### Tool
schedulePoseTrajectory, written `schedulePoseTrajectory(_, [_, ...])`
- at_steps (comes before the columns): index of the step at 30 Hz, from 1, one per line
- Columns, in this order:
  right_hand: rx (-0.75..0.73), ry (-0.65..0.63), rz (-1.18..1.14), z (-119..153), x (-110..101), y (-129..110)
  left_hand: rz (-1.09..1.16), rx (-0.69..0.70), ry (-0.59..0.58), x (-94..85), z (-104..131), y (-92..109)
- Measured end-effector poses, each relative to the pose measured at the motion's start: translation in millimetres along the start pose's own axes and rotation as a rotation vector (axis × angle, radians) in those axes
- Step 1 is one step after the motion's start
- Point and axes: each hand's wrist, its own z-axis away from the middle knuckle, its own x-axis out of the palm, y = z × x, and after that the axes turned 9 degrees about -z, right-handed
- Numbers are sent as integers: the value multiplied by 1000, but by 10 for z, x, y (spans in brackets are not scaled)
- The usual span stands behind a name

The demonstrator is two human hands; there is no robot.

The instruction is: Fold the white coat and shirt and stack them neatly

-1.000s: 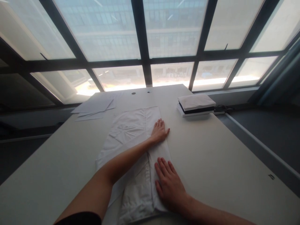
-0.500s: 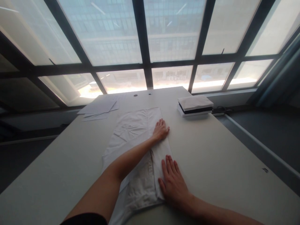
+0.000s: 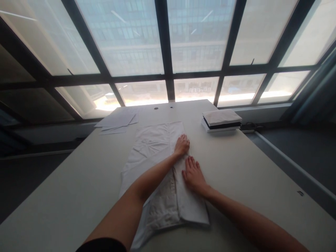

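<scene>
White garment [image 3: 157, 138] lies flat on the pale bench [image 3: 244, 175], its long axis running from the person toward the windows [image 3: 199, 38].
Left hand [image 3: 182, 145] and right hand [image 3: 194, 176] rest palm-down along its right side, each grip released, fingers toward the glass. Papers [image 3: 117, 118] lie far left, a folded stack [image 3: 222, 118] far right, near a curtain [image 3: 312, 92].
</scene>
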Motion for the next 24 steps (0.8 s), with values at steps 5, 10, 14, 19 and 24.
schedulePoseTrajectory(5, [4, 105, 43, -696, -42, 93, 193, -89, 89, -79, -102, -107])
schedulePoseTrajectory(10, [-48, 97, 43, -1103, -133, 217, 399, -123, 166, -124, -126, -167])
schedulePoseTrajectory(14, [-86, 76, 69, -1154, -157, 278, 504, -142, 192, -139, -130, -203])
schedulePoseTrajectory(19, [-191, 4, 74, -964, -171, 297, 544, -177, 221, -142, -135, -263])
schedulePoseTrajectory(24, [-238, -59, 90, -615, -196, 275, 449, -171, 221, -150, -109, -265])
